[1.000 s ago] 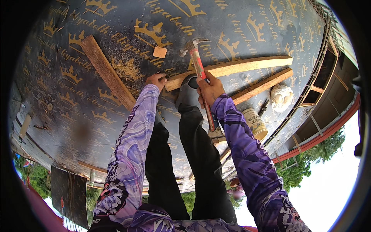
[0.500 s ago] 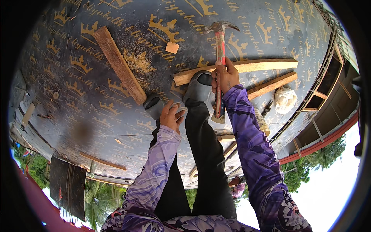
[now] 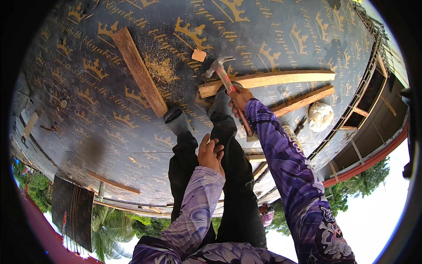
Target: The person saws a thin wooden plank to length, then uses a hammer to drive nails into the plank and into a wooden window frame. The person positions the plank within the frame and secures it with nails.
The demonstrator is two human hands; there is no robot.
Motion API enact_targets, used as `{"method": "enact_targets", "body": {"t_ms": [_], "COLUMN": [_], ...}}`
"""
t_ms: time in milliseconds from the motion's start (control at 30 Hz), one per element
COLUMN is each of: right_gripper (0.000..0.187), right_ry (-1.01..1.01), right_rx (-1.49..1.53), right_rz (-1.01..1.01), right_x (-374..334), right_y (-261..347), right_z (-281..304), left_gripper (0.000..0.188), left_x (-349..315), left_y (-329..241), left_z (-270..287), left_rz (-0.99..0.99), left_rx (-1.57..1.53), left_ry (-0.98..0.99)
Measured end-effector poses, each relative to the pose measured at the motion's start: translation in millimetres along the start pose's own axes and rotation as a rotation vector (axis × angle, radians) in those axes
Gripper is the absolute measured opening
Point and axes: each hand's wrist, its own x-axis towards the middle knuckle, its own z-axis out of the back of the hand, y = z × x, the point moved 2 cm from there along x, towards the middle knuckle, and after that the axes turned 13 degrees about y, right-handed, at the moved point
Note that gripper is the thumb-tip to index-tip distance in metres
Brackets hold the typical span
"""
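A claw hammer (image 3: 225,80) with a worn red handle is gripped in my right hand (image 3: 239,100). Its steel head points up and to the left, over the near end of a long wooden strip (image 3: 281,79). My left hand (image 3: 211,154) hangs in front of my legs, its fingers loosely bent and apart, with nothing visible in them. My dark shoes stand on a dark panel (image 3: 132,141) printed with gold crowns. A second wooden piece (image 3: 140,70) lies by my left shoe, and another wooden strip (image 3: 303,101) slants to the right of my right forearm.
A small wood offcut (image 3: 198,55) and sawdust (image 3: 162,70) lie ahead. Right of my arm are a crumpled white bag (image 3: 321,116) and a partly hidden tub (image 3: 291,134). The panel's edge (image 3: 347,114) borders a framed opening at right. Another person (image 3: 267,214) shows behind.
My right hand has drawn the hammer back and left, tilting its head leftward. My left hand has moved nearer to my body and a little to the right.
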Motion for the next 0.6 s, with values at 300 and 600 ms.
{"method": "enact_targets", "body": {"t_ms": [300,600], "right_gripper": [0.038,0.027], "right_ry": [-0.301,-0.13], "right_rx": [0.279,0.23], "right_rz": [0.421,0.278], "right_x": [-19,-18], "right_y": [27,31], "right_z": [-5,6], "left_gripper": [0.042,0.041], "left_x": [10,9], "left_y": [0,6], "left_z": [12,22], "left_rz": [-0.018,-0.026], "left_rx": [0.032,0.067], "left_ry": [-0.042,-0.055]}}
